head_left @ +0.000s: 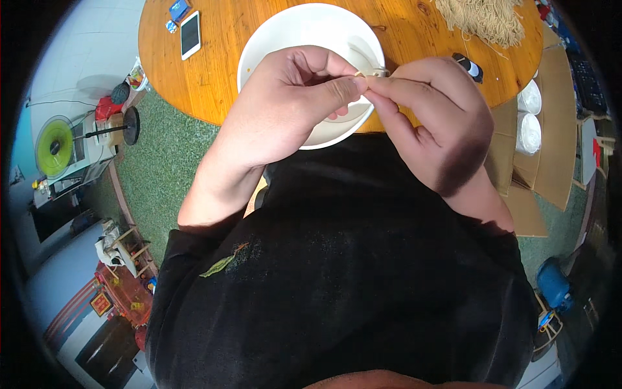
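My left hand [285, 97] and my right hand [437, 107] meet fingertip to fingertip over a large white bowl [256, 45]. Thumb and index finger of each are pinched together on a tiny pale yellowish thing [360, 74], mostly hidden by the fingers, so I cannot make out its kind. Just beside the right fingertips, at the bowl's right rim, a small silvery piece [381, 72] shows; I cannot tell what it is. The bowl stands at the near edge of a round wooden table [207, 91].
On the table lie a white phone [191, 35], a small blue box [179, 9], a bundle of beige yarn [484, 23] and a dark cylindrical item [469, 67]. An open cardboard box [554, 123] with white round stacks [529, 133] stands right. A fan [55, 146] is left.
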The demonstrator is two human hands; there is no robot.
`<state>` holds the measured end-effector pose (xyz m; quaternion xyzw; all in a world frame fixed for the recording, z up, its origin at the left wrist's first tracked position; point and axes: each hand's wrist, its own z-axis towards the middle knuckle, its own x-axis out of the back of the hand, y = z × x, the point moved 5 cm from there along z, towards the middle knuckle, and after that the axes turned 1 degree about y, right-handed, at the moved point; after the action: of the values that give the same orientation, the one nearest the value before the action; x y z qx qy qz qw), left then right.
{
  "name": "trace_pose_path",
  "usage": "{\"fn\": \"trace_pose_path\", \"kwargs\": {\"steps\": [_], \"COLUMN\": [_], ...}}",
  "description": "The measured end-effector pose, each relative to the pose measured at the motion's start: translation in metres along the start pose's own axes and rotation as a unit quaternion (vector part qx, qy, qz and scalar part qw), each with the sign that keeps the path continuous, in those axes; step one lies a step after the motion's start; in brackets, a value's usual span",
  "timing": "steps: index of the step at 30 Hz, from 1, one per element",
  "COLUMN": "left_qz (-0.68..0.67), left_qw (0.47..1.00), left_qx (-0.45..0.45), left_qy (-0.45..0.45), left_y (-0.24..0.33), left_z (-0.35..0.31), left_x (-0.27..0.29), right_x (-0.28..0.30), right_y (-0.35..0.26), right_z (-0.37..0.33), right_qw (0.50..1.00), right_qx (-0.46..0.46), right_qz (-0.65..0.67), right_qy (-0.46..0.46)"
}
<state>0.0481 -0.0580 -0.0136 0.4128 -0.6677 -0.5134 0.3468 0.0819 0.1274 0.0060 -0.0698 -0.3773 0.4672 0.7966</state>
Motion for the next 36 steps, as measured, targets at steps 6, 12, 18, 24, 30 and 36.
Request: {"fn": "trace_pose_path", "kwargs": {"steps": [6,12,18,24,30,36], "left_qz": [0.022,0.063,0.126,0.189,0.334,0.465], "left_qw": [1.000,0.998,0.992,0.979,0.905,0.776], "left_qx": [0.009,0.010,-0.009,-0.074,-0.260,-0.417], "left_qy": [0.001,-0.009,0.006,0.026,0.054,0.085], "left_y": [0.000,0.000,0.000,0.009,0.023,0.028], "left_z": [0.002,0.001,0.005,0.008,-0.004,-0.015], "left_x": [-0.004,-0.011,-0.018,-0.028,-0.037,-0.049], "right_x": [-0.002,-0.002,-0.001,-0.001,-0.010,-0.014], "right_y": [0.003,0.010,0.028,0.043,0.047,0.036], "right_z": [0.000,-0.004,-0.016,-0.033,-0.055,-0.066], "right_qw": [1.000,0.996,0.948,0.873,0.761,0.652], "right_qx": [-0.015,-0.066,-0.246,-0.373,-0.485,-0.542], "right_qz": [-0.007,0.014,0.160,0.290,0.426,0.530], "right_qy": [-0.020,-0.063,-0.123,-0.119,-0.070,-0.019]}}
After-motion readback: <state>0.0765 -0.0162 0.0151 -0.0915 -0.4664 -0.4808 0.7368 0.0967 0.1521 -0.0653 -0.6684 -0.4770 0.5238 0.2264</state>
